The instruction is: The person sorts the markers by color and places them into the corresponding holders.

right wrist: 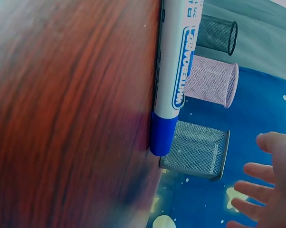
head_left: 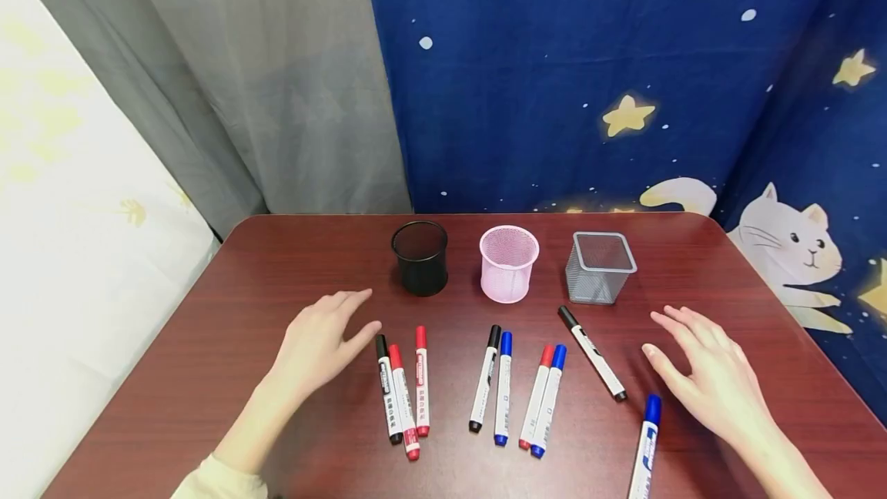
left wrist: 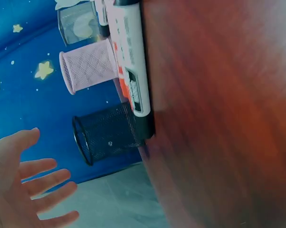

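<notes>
My left hand [head_left: 320, 343] holds nothing, its fingers extended just left of a black-capped whiteboard marker [head_left: 389, 390]. Beside that marker lie two red ones, a slanted red marker [head_left: 403, 403] and a straighter red marker [head_left: 422, 381]. On the right, my right hand [head_left: 714, 376] is spread and holds nothing. Nearest to it are a blue-capped whiteboard marker [head_left: 644, 449] and a slanting black-capped marker [head_left: 593, 354]. In the middle lie a black marker [head_left: 484, 380], a blue marker [head_left: 503, 389], a red marker [head_left: 537, 397] and another blue marker [head_left: 549, 402].
Along the back of the brown table [head_left: 312, 252] stand a round black mesh pen holder [head_left: 423, 268], a round pink mesh holder [head_left: 507, 276] and a square grey mesh holder [head_left: 597, 279]. Behind the table hang a grey curtain [head_left: 291, 83] and a blue starry curtain [head_left: 527, 98].
</notes>
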The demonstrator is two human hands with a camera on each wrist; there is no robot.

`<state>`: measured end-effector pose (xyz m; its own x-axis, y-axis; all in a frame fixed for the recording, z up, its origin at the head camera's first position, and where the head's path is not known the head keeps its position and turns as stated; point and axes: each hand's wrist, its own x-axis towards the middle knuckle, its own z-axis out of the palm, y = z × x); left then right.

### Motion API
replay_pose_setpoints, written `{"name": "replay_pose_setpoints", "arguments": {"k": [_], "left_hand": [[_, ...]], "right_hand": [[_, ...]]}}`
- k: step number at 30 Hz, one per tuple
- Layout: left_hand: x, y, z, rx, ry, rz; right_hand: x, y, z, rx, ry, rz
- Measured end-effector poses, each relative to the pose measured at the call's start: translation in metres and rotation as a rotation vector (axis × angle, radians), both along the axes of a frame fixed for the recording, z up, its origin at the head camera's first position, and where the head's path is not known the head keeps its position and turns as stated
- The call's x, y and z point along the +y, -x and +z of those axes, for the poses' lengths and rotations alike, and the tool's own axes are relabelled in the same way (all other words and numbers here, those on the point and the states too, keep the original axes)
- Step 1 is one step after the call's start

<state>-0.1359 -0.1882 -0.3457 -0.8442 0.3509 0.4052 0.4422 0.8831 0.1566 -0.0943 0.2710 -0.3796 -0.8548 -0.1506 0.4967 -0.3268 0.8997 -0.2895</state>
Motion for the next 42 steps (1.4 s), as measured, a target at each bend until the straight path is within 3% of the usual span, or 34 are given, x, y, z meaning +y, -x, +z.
{"name": "replay_pose_setpoints", "arguments": {"k": [8, 19, 29, 42], "left_hand": [[0.003, 0.039, 0.015, 0.018, -0.076, -0.009], [0.017, 0.078, 0.018, -0.132, -0.083, 0.032], [0.025, 0.097, 0.014, -0.214, -0.076, 0.064], [0.028, 0.113, 0.007, -0.278, -0.044, 0.094]], "right_hand": [[-0.007, 0.0, 0.002, 0.098, 0.029, 0.004], [-0.012, 0.0, -0.002, 0.092, 0.014, 0.021], [-0.018, 0.0, -0.007, 0.083, -0.001, 0.044], [-0.051, -0.002, 0.006, 0.006, -0.047, 0.141]]}}
